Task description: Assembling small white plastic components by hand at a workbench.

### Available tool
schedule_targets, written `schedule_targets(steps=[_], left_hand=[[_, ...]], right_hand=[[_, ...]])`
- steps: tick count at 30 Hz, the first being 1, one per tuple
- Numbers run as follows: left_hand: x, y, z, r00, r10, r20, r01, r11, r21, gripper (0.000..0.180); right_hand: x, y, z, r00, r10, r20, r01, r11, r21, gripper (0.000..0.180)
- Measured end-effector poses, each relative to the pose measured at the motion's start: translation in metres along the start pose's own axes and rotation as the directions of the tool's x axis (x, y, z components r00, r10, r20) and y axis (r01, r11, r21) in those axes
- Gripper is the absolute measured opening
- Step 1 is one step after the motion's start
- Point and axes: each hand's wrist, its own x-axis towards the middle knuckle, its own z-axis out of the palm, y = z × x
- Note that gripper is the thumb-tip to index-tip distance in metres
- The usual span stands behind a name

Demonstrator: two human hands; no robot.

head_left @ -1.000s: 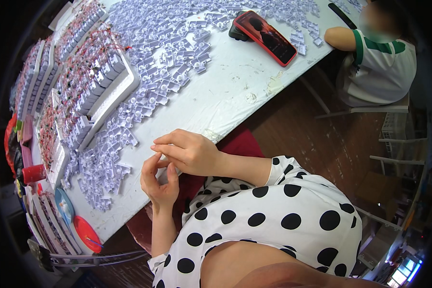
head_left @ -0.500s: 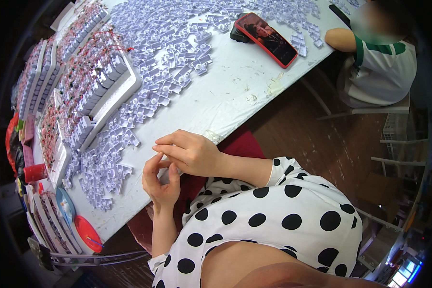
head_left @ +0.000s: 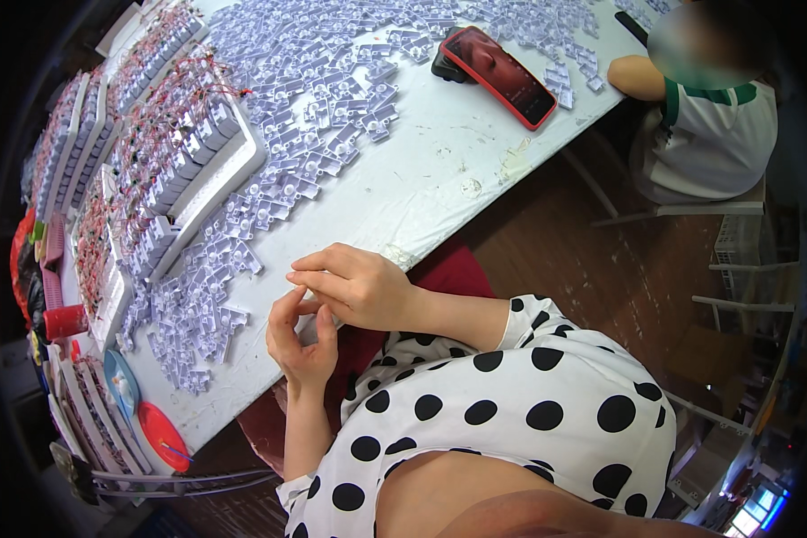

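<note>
Above the table's near edge my two hands meet at the fingertips. My right hand [head_left: 360, 289] reaches in from the right, palm down, its fingers bent together over the tips of the other hand. My left hand [head_left: 303, 348] comes up from below with curled fingers and the thumb raised apart from the index finger. Between the fingertips a tiny pale spot shows; whatever they pinch is too small and too covered to name. Closest to the hands lies a heap of small translucent plastic housings [head_left: 197, 314] on the white-covered table [head_left: 421, 170].
White foam trays [head_left: 215, 184] hold rows of housings with red wires at the left. A red-framed phone [head_left: 502, 79] leans on a black stand. A red cup [head_left: 65, 321], a blue dish [head_left: 121, 381] and a red plate [head_left: 163, 435] stand lower left. Another person [head_left: 708, 143] sits upper right.
My hands keep almost the same pose and place. On the phone the picture has changed. The other person's head has shifted slightly left.
</note>
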Motion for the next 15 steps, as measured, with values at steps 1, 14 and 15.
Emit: schedule_targets(steps=[1, 14, 15], left_hand=[[-0.0005, -0.0007, 0.0001, 1.000, -0.005, 0.002, 0.005, 1.000, 0.002, 0.037], [-0.0002, -0.0002, -0.0001, 1.000, -0.007, 0.003, 0.007, 1.000, 0.020, 0.037], [0.0004, 0.0008, -0.0002, 1.000, -0.005, 0.003, 0.005, 1.000, 0.016, 0.037]], right_hand=[[0.0001, -0.0001, -0.0002, 1.000, -0.001, -0.001, 0.001, 1.000, -0.003, 0.037], [-0.0009, -0.0013, -0.0021, 0.999, 0.015, 0.046, -0.016, 1.000, 0.019, 0.037], [-0.0008, -0.0014, -0.0022, 0.999, 0.016, 0.047, -0.017, 1.000, 0.020, 0.037]])
